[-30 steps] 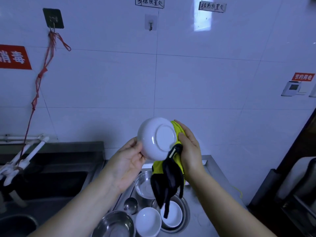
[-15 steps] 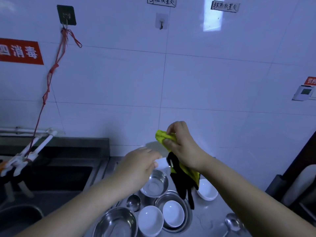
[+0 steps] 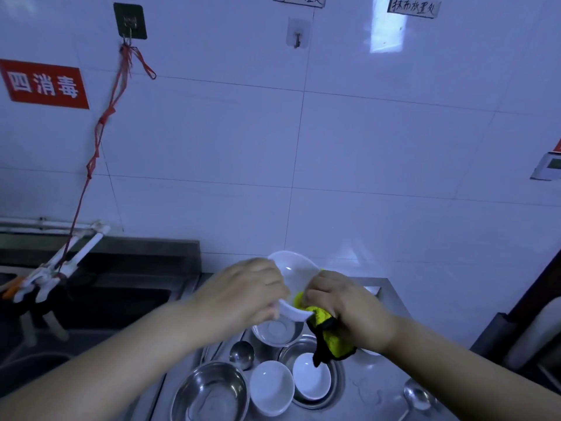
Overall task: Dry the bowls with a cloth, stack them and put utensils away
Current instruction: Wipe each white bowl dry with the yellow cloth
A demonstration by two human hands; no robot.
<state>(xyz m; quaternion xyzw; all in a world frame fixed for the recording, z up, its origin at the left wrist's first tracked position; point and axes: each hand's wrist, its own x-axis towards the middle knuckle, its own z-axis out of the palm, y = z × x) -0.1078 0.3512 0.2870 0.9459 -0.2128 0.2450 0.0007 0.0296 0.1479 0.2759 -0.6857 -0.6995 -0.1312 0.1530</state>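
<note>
The round white ceramic bowl (image 3: pixel 296 276) is gripped at its near rim by the left hand (image 3: pixel 243 294), its opening tilted toward the right hand (image 3: pixel 346 308). The yellow cloth with black edging (image 3: pixel 329 332) is clutched in the right fingers (image 3: pixel 315 294) and pressed inside the bowl, above the steel table (image 3: pixel 373 387).

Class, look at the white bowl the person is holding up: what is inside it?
Inside the held white bowl, the right hand presses a yellow cloth against its inner wall. The hand and the left hand cover part of the bowl's inside.
</note>
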